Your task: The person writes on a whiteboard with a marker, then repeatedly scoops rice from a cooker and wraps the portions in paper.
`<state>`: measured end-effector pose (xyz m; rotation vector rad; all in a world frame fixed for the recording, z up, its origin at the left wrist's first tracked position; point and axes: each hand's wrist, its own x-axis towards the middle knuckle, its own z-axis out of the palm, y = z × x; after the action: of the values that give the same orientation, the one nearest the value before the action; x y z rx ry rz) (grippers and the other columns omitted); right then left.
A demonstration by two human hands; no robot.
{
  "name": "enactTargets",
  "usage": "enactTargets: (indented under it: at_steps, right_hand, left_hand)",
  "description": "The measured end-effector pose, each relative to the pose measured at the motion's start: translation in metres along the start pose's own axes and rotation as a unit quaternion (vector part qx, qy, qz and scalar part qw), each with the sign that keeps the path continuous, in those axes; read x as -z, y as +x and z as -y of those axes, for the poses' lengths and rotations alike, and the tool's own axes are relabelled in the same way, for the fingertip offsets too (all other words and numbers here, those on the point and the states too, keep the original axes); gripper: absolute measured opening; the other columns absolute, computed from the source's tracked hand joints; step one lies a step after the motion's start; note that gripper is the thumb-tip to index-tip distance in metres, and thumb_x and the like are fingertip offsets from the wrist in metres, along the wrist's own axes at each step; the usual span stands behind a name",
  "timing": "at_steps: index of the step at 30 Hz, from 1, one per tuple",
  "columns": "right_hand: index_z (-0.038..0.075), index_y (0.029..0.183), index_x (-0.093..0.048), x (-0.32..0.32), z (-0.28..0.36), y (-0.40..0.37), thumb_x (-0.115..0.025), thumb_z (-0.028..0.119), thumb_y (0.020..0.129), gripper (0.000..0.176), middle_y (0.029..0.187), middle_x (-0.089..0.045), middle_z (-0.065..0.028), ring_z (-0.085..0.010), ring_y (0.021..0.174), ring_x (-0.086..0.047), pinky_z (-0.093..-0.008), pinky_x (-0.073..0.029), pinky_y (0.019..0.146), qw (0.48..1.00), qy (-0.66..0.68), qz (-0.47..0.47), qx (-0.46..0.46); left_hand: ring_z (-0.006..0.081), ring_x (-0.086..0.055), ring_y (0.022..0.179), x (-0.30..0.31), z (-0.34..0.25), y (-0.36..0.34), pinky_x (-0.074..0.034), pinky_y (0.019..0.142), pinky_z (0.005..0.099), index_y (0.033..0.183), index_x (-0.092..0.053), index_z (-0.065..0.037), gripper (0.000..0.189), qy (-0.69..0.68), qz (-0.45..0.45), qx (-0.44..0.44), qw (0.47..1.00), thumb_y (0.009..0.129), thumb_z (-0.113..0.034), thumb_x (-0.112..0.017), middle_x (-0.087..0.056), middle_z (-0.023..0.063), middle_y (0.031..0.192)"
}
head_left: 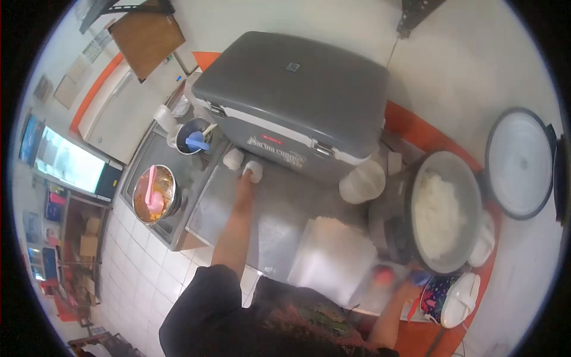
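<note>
My left hand reaches to the far left of the metal table, its fingers at a small white bundle. Another white bundle lies just left of it. Low on the right, my right hand is blurred, with its fingers closed at a blue object. Beside that hand are a patterned dark container and a blurred red thing. A stack of whitish paper sheets lies on the table between my two arms.
A large grey cooler stands at the back. Right of it are stacked white containers and a big pot of white rice. On the left, a metal pot of orange food holds a pink ladle; another pot holds a blue one.
</note>
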<state>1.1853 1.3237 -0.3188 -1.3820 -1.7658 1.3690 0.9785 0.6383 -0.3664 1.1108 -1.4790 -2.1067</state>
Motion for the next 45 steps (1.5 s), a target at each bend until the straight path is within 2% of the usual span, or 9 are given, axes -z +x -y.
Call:
enactTargets:
  at_steps: [9, 15, 18, 20, 22, 25, 27, 34, 45]
  right_hand:
    - [-0.003, 0.138, -0.047, 0.012, 0.010, 0.028, -0.058, 0.016, 0.092, 0.051, 0.115, -0.061, -0.0140, -0.0197, 0.092, -0.060, -0.0336, -0.049, 0.078, 0.999, -0.026, -0.033, 0.013]
    - [-0.003, 0.139, -0.047, 0.083, 0.048, -0.019, -0.058, 0.017, 0.091, 0.053, 0.111, -0.061, -0.0143, -0.0189, 0.087, -0.059, -0.0331, -0.049, 0.073, 0.986, 0.053, -0.141, 0.071]
    - [-0.004, 0.139, -0.047, 0.100, 0.146, -0.038, -0.058, 0.017, 0.090, 0.054, 0.109, -0.060, -0.0145, -0.0185, 0.084, -0.059, -0.0328, -0.048, 0.071, 0.961, 0.104, -0.191, 0.172]
    - [-0.004, 0.139, -0.046, 0.094, 0.222, -0.054, -0.058, 0.017, 0.090, 0.055, 0.108, -0.060, -0.0146, -0.0183, 0.083, -0.058, -0.0327, -0.048, 0.070, 0.954, 0.091, -0.179, 0.225]
    - [-0.002, 0.120, -0.059, 0.057, 0.296, -0.072, -0.062, 0.007, 0.080, 0.041, 0.089, -0.061, -0.0077, -0.0163, 0.072, -0.058, -0.0316, -0.048, 0.062, 0.966, 0.014, -0.116, 0.230]
    - [0.002, 0.139, -0.052, 0.011, 0.342, -0.046, -0.060, 0.003, 0.086, 0.054, 0.119, -0.065, -0.0145, -0.0213, 0.098, -0.066, -0.0339, -0.056, 0.080, 0.957, -0.088, 0.174, 0.216]
    - [0.002, 0.141, -0.050, -0.037, 0.329, 0.011, -0.062, 0.010, 0.085, 0.057, 0.120, -0.064, -0.0291, -0.0435, 0.102, -0.067, -0.0496, -0.055, 0.083, 0.822, -0.312, 0.192, 0.437]
    - [0.004, 0.121, -0.059, -0.151, 0.298, -0.002, -0.059, 0.010, 0.087, 0.034, 0.100, -0.070, -0.0220, -0.0388, 0.092, -0.070, -0.0489, -0.057, 0.078, 0.721, -0.516, 0.250, 0.390]
    - [0.003, 0.118, -0.063, -0.107, 0.302, -0.036, -0.065, 0.010, 0.080, 0.039, 0.103, -0.069, -0.0225, -0.0399, 0.104, -0.066, -0.0480, -0.054, 0.088, 0.639, -0.502, 0.483, 0.325]
  left_hand:
    - [0.0377, -0.056, 0.119, -0.022, -0.008, 0.016, -0.044, 0.101, 0.0457, 0.138, -0.044, 0.009, 0.074, 0.108, -0.223, -0.112, 0.962, 0.084, -0.034, -0.071, -0.055, 0.0279, 0.131]
    - [0.0481, -0.008, 0.149, 0.004, 0.013, 0.044, -0.012, 0.121, 0.0576, 0.156, -0.015, -0.002, 0.115, 0.575, -0.155, -0.423, 0.683, 0.070, -0.034, -0.084, -0.008, 0.0345, 0.159]
    - [0.0475, -0.007, 0.150, 0.005, 0.013, 0.061, -0.009, 0.122, 0.0560, 0.157, -0.012, 0.000, 0.111, 0.478, -0.073, -0.420, 0.768, 0.077, -0.035, -0.081, -0.003, 0.0310, 0.162]
    - [0.0487, -0.021, 0.146, 0.008, 0.016, 0.074, -0.018, 0.120, 0.0571, 0.154, -0.020, 0.003, 0.103, 0.537, -0.101, -0.514, 0.662, 0.074, -0.023, -0.080, -0.022, 0.0331, 0.156]
    - [0.0485, -0.030, 0.140, -0.025, 0.005, 0.026, -0.025, 0.116, 0.0576, 0.152, -0.024, 0.004, 0.100, 0.514, -0.190, -0.476, 0.688, 0.076, -0.029, -0.081, -0.028, 0.0322, 0.152]
    - [0.0471, -0.032, 0.138, -0.063, 0.008, -0.047, -0.030, 0.114, 0.0558, 0.149, -0.027, 0.006, 0.095, 0.458, -0.207, -0.430, 0.750, 0.080, -0.033, -0.080, -0.031, 0.0307, 0.150]
    - [0.0447, -0.031, 0.141, -0.095, 0.023, -0.113, -0.029, 0.114, 0.0537, 0.147, -0.032, 0.007, 0.086, 0.377, -0.106, -0.429, 0.814, 0.083, -0.031, -0.077, -0.032, 0.0288, 0.151]
    - [0.0323, -0.040, 0.129, -0.221, -0.032, -0.374, -0.029, 0.110, 0.0467, 0.138, -0.038, 0.002, 0.063, 0.075, 0.390, -0.417, 0.818, 0.086, -0.020, -0.065, -0.044, 0.0185, 0.137]
    - [0.0383, -0.044, 0.126, -0.263, -0.020, -0.411, -0.031, 0.108, 0.0499, 0.132, -0.043, 0.000, 0.050, 0.040, 0.369, -0.490, 0.789, 0.088, -0.021, -0.057, -0.047, 0.0248, 0.141]
